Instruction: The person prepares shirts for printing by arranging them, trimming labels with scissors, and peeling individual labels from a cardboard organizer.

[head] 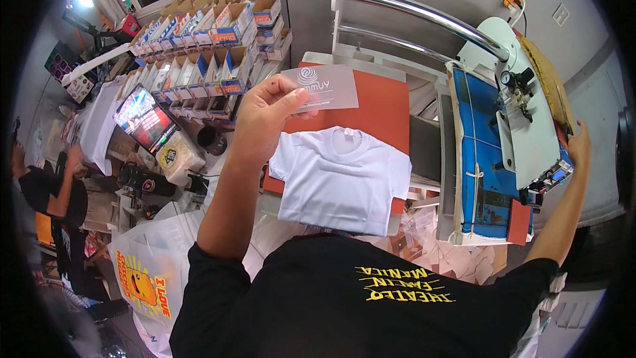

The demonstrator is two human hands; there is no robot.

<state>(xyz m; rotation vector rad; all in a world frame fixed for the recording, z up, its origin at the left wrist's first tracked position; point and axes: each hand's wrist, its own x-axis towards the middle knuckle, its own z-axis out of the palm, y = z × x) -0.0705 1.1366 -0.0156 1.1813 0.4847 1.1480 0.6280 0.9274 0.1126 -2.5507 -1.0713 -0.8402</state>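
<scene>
My left hand (276,102) pinches a small translucent transfer film (334,90) with a white logo and lettering, holding it up above the press bed. Below it a small white T-shirt (343,179) lies flat, collar away from me, on the orange-red pad (382,94) of a heat press. My right hand (580,147) reaches far out to the right, at the lower end of a yellowish padded piece (544,75) behind the white press head (531,104). Whether its fingers grip anything there cannot be made out.
A blue-covered platen (479,159) tied with cord stands on the right, with a small red-brown pad (519,221) at its corner. Cardboard bins (213,72), a lit screen (146,119), a dark mug (212,140) and a printed plastic bag (144,273) fill the left. Another person (54,194) works there.
</scene>
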